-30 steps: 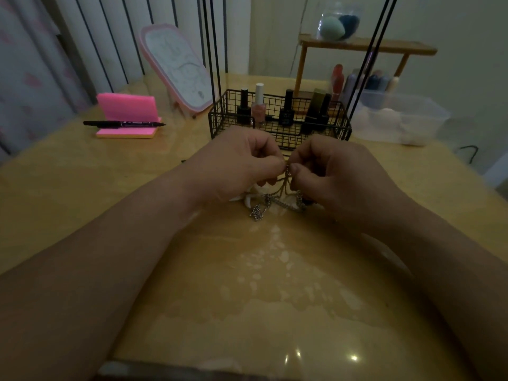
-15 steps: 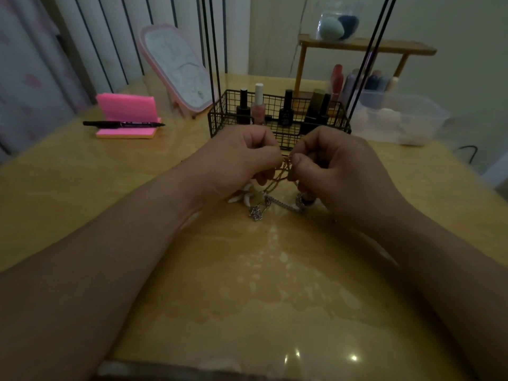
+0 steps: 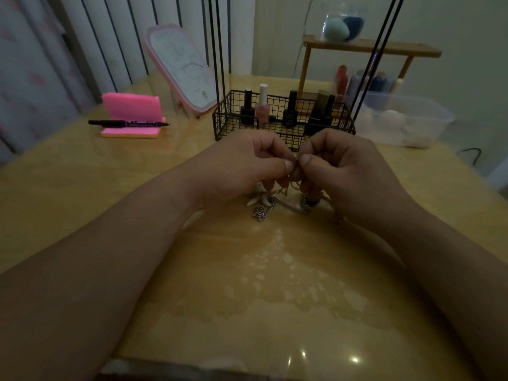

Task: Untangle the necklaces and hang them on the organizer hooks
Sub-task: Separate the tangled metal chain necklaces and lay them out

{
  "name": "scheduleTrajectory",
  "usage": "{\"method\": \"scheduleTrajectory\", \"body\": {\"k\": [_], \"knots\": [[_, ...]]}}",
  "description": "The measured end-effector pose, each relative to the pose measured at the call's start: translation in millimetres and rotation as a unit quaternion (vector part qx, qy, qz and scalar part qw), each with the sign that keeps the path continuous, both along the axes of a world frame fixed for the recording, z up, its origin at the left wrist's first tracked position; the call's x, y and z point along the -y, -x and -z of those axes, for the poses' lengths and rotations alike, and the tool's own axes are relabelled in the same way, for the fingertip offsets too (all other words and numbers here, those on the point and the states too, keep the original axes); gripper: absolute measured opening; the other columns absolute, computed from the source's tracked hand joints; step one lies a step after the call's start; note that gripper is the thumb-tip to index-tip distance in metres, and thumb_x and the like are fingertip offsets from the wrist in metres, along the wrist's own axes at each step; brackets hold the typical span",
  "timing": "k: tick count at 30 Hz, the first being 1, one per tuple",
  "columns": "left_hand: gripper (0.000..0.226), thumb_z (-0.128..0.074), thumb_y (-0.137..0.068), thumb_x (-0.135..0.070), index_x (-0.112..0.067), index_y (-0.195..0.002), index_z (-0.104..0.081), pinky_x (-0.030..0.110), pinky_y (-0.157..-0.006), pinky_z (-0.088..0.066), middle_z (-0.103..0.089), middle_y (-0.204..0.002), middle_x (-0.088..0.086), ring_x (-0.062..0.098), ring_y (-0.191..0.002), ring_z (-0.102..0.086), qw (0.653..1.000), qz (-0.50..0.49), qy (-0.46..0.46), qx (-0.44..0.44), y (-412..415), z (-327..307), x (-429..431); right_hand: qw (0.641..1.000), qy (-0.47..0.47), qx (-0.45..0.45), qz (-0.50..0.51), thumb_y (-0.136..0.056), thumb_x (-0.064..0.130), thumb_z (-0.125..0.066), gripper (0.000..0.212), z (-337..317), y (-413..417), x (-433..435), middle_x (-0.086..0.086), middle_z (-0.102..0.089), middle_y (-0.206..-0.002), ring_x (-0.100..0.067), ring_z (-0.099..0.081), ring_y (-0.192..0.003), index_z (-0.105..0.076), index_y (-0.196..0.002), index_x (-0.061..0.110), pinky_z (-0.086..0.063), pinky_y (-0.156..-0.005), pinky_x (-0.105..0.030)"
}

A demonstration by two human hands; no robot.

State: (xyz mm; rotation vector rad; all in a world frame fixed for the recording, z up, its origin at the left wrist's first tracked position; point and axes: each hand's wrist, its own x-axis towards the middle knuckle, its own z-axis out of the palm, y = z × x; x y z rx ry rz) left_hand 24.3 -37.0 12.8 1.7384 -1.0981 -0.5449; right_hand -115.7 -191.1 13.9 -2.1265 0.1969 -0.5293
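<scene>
Over the glossy yellow table (image 3: 247, 284), the left hand (image 3: 244, 163) and right hand (image 3: 341, 169) meet thumb to thumb. Each pinches the tangled necklaces (image 3: 287, 207), whose loose chains trail onto the tabletop beneath. Just behind stands the black wire organizer (image 3: 228, 125) holding nail polish bottles (image 3: 262, 108). A pink notepad (image 3: 132, 111) sits far left.
</scene>
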Motion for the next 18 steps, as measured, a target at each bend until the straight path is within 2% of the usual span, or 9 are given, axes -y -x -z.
{"method": "scheduleTrajectory", "body": {"k": [5, 11, 14, 18], "knots": [[0.005, -0.071, -0.097, -0.01, -0.013, -0.1, -0.071, 0.026, -0.069, -0.053, -0.076, -0.085, 0.003, 0.009, -0.073, -0.067, 1.0, 0.005, 0.003, 0.02, -0.3, 1.1, 0.5, 1.0, -0.009, -0.016, -0.001, -0.099, 0.013, -0.063, 0.004, 0.5, -0.6, 3.0, -0.001, -0.075, -0.082, -0.01, -0.07, -0.068, -0.067, -0.099, 0.014, -0.061, -0.063, -0.028], [0.002, -0.069, -0.098, -0.014, -0.013, -0.1, -0.07, 0.024, -0.071, -0.055, -0.075, -0.085, 0.003, 0.015, -0.079, -0.069, 1.0, 0.003, 0.008, 0.011, -0.6, -1.2, -0.9, 0.999, -0.019, -0.029, 0.009, -0.098, 0.012, -0.06, 0.005, -1.1, -1.3, 7.5, 0.004, -0.075, -0.084, -0.013, -0.073, -0.076, -0.065, -0.097, 0.014, -0.062, -0.066, -0.029], [0.002, -0.067, -0.1, -0.012, -0.013, -0.099, -0.069, 0.021, -0.065, -0.051, -0.074, -0.082, 0.001, 0.013, -0.076, -0.067, 1.0, 0.015, 0.008, -0.007, -1.6, -1.2, -1.9, 0.999, -0.027, -0.035, 0.006, -0.097, 0.012, -0.06, 0.005, -1.1, -1.7, 8.6, -0.001, -0.076, -0.086, -0.016, -0.075, -0.079, -0.064, -0.096, 0.013, -0.062, -0.07, -0.033], [0.003, -0.066, -0.1, -0.012, -0.013, -0.099, -0.069, 0.023, -0.068, -0.052, -0.074, -0.082, 0.001, 0.011, -0.077, -0.067, 1.0, 0.016, 0.0, 0.002, -1.3, -0.5, -1.7, 0.997, -0.067, -0.038, -0.016, -0.097, 0.006, -0.059, 0.008, -2.0, -3.1, 10.0, -0.008, -0.077, -0.089, -0.019, -0.076, -0.086, -0.063, -0.095, 0.012, -0.063, -0.079, -0.035]]}}
